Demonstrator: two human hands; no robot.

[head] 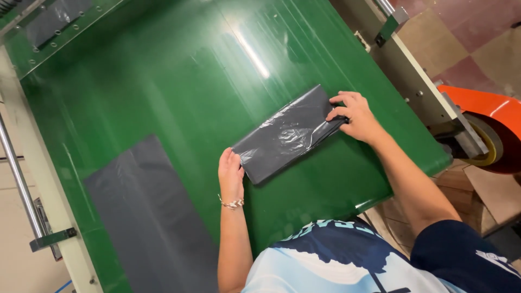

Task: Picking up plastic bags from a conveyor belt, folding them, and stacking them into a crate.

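Note:
A folded dark grey plastic bag (285, 135) lies slanted on the green conveyor belt (163, 81). My right hand (355, 115) pinches the bag's upper right end between thumb and fingers. My left hand (230, 174), with a beaded bracelet on the wrist, rests flat against the bag's lower left end, fingers together. The bag is shiny and creased in the middle.
A second, larger dark grey plastic sheet (149, 217) lies flat on the belt at the lower left. The machine's cream metal frame (415, 70) runs along the right edge, with an orange-guarded roll (488, 130) beyond it. A steel rail (19, 179) stands at the left.

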